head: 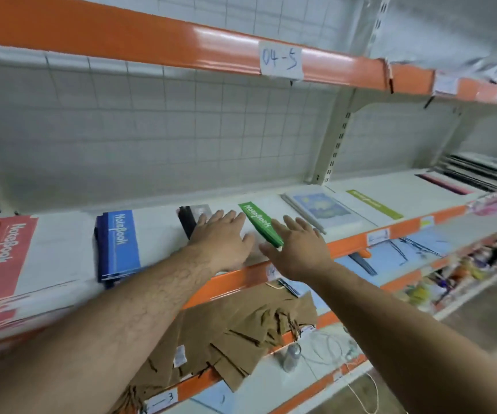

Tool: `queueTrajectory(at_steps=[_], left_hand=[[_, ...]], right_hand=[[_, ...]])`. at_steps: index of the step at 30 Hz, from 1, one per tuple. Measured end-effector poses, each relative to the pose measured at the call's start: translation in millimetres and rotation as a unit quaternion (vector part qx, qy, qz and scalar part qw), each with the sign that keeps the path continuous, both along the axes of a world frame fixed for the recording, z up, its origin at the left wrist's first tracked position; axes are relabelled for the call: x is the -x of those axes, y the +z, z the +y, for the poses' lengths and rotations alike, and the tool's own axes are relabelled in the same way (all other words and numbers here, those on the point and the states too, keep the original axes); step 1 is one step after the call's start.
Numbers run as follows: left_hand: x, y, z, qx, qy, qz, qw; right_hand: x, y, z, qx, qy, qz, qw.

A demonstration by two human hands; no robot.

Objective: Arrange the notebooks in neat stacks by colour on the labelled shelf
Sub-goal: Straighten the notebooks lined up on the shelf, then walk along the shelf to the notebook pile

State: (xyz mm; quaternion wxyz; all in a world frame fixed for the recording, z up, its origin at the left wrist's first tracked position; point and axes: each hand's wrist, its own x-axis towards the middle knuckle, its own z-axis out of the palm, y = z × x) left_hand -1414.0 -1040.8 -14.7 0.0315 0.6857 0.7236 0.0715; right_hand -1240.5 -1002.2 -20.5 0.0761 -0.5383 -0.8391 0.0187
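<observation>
Forearms, two, nearest the lens, stretched up to the shelf (358,243) beneath the label (280,59) marked "04-5". All places below are given from the green notebook (259,222).

1. Red stack (2,258): far left of green, cut by the frame edge.
2. Blue stack (120,243): left of green, well apart. Covers are slightly fanned at the front.
3. Black notebook (188,219): just left of green. Its near part is hidden under a hand.
4. Left hand (222,234): immediately left of green. Fingers straight and spread, palm down, gripping nothing (contact with the cover below cannot be told).
5. Green notebook: lies between the two hands. The long axis runs back to front, with the near end slanting rightward toward the shelf lip (one copy or several: unclear).
6. Right hand (296,249): immediately right of green, thumb close by its near corner. Fingers straight, holding nothing.
7. Pale-blue notebook (322,209): right of green, near.
8. Lime notebook (374,204): further right.
9. Dark stack (468,174): far right, toward the back.
10. Bags (241,333): brown paper, below green on the next shelf down.

Note: the hands flank green's long edges about equally. Squaring it probably means pressing inward from both sides.
</observation>
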Motion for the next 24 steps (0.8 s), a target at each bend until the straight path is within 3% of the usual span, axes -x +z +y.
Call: queueTrajectory(at_steps=[16,24], left_hand=[[-269,1,99,-0.024,-0.067,0.017,0.997],[-374,0,168,0.004,-0.106,0.003,0.994]], right_hand=[[-279,10,71,-0.010,-0.076,0.023,0.997],[-385,6,121,0.013,-0.114,0.044,0.992]])
